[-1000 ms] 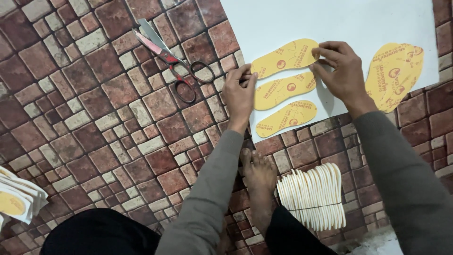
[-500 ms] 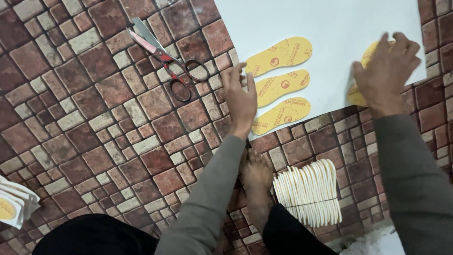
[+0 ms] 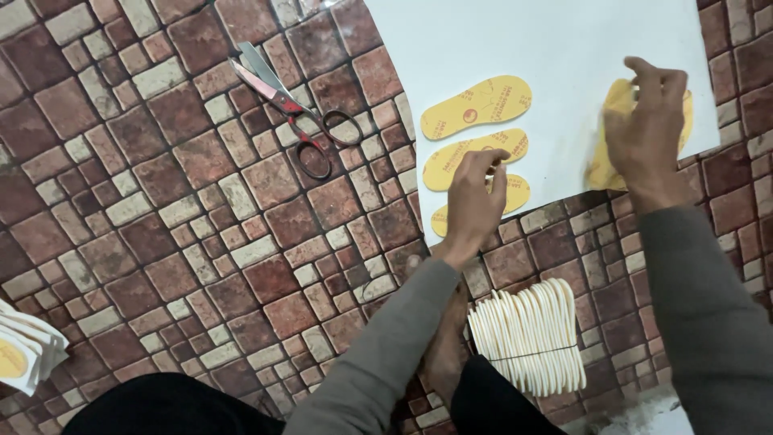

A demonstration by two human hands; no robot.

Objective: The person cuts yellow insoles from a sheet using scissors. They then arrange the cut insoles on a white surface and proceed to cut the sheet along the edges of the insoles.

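**On the white sheet, a hand moves to the far stack of insoles**

On a white sheet (image 3: 555,48) spread over a patterned brick floor (image 3: 161,242), the right hand (image 3: 648,133) now lies over a small stack of yellow insoles (image 3: 604,165) near the sheet's right edge. A second earlier that hand was at the top of the three yellow insoles in the middle, so it has crossed the sheet to the stack. Its fingers curl over the stack's top; whether they have closed on a piece cannot be told from this angle. The left hand (image 3: 473,201) has stayed pressed flat, fingers spread, on the row of three insoles: the top insole (image 3: 477,106) lies clear, the middle insole (image 3: 471,153) sits under the fingertips, and the lowest insole (image 3: 515,193) is mostly hidden. The three have not shifted between views. Just beside the sheet's lower edge, a bare foot (image 3: 444,354) rests on the floor next to a bundle of pale insoles (image 3: 531,334) standing on edge. Red-handled scissors (image 3: 290,109) lie well apart to the left, and another pile of cut pieces (image 3: 24,354) shows at the far left edge.
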